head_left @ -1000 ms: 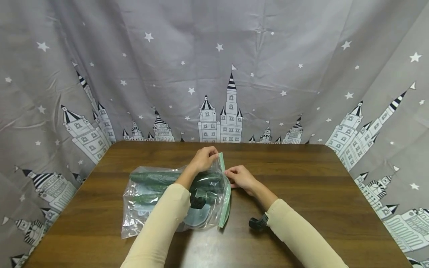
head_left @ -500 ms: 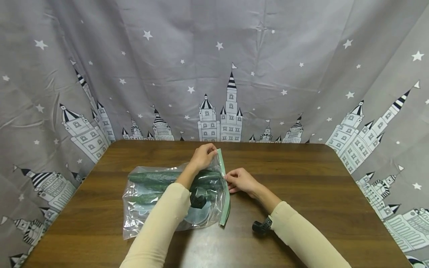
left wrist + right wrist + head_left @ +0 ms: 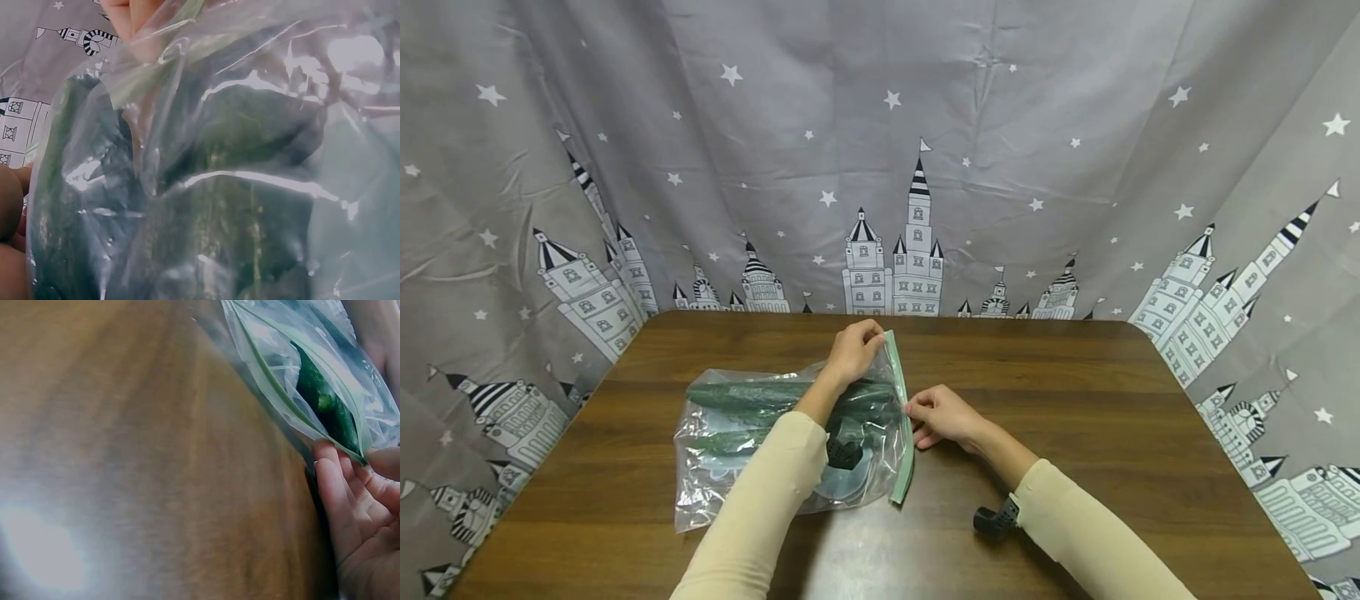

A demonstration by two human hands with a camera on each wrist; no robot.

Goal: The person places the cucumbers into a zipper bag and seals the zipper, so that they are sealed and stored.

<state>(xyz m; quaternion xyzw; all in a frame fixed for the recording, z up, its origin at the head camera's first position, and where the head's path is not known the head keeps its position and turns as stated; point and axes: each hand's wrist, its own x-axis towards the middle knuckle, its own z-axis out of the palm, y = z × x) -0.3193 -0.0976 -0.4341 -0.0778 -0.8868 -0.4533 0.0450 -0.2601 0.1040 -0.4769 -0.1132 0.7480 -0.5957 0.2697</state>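
A clear zip bag (image 3: 700,492) lies flat on the table with its green zip strip (image 3: 904,475) toward the right. Inside it are dark green cucumbers (image 3: 722,394), also visible through the film as a cucumber (image 3: 225,156) in the left wrist view. My left hand (image 3: 853,352) pinches the far end of the strip. Partway along, my right hand (image 3: 945,414) pinches the strip between thumb and fingers. In the right wrist view the near stretch of the bag's mouth gapes, with a cucumber end (image 3: 325,400) showing inside. My left forearm hides part of the bag.
The brown wooden table (image 3: 1075,392) extends around the bag. Behind it hangs a grey curtain (image 3: 775,167) printed with castles and stars. Black wrist cameras sit on both wrists, the right one (image 3: 996,521) low over the table.
My right hand has slid along the green strip toward the near side, still pinching it. My left hand has shifted slightly away at the far end. The strip looks straighter.
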